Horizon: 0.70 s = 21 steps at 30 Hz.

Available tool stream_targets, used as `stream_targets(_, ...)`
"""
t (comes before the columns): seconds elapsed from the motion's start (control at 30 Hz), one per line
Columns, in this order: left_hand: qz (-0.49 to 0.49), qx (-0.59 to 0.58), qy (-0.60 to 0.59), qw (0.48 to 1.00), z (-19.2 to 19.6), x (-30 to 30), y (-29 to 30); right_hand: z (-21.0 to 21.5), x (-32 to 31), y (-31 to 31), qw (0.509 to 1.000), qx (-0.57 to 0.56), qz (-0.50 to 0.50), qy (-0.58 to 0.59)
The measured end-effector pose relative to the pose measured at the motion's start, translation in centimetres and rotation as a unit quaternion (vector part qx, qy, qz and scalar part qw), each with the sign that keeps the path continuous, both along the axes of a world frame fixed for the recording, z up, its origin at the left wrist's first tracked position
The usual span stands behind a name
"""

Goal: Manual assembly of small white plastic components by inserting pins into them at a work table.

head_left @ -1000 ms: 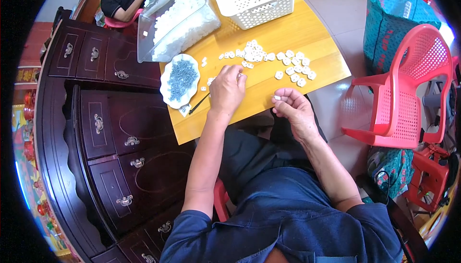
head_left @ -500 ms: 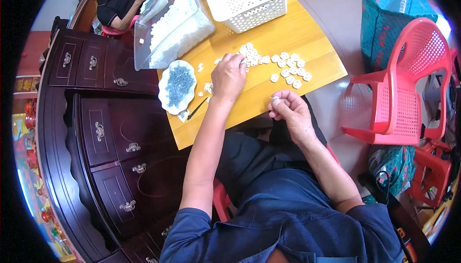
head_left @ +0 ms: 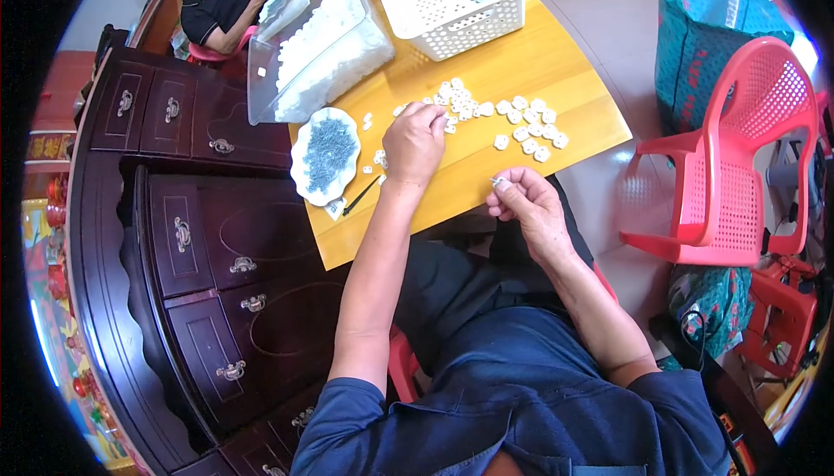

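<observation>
My left hand is over the wooden table, at the near edge of a loose pile of small white plastic pieces. Its fingers are curled together and their tips are partly hidden, so what they pinch cannot be made out. By the table's near edge, my right hand pinches a small white plastic piece between thumb and forefinger. Further right, several similar white pieces lie spread in loose rows. Left of my left hand stands a scalloped white dish heaped with tiny grey parts.
A clear tub of white pieces and a white perforated basket stand at the back. A thin black tool lies beside the dish. Dark drawers flank the left, a pink chair the right. Another person sits far left.
The whole view has shifted slightly. My left hand has moved very little beside the pile, and my right hand keeps its pinch in nearly the same place.
</observation>
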<state>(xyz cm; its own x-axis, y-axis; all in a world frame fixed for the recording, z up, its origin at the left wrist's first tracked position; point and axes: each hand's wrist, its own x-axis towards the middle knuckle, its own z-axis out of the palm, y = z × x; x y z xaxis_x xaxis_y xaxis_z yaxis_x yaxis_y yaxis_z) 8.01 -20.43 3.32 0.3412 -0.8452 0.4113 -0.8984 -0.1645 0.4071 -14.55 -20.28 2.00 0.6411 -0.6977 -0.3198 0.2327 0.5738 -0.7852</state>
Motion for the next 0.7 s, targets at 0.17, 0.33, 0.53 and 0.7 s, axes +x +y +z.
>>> stream_targets(0.17, 0.003, -0.026, 0.041, 0.999, 0.3, 0.3, 0.2, 0.2, 0.0, 0.0, 1.0, 0.004, -0.003, 0.003)
stream_targets(0.33, 0.032, -0.044, 0.12, 0.991, 1.1, 0.3, 0.7, 0.2, -0.1, 0.1, 1.0, 0.01, -0.007, 0.002)
stream_targets(0.53, 0.0, -0.031, 0.41, 0.911, 2.2, -2.2, 3.2, -0.2, 0.0, 0.1, 1.0, 0.006, -0.011, 0.002)
stream_targets(0.7, -0.016, -0.011, 0.491, 0.871, 1.6, -4.1, 6.0, 0.2, 0.1, 0.2, 1.0, 0.014, 0.001, 0.02)
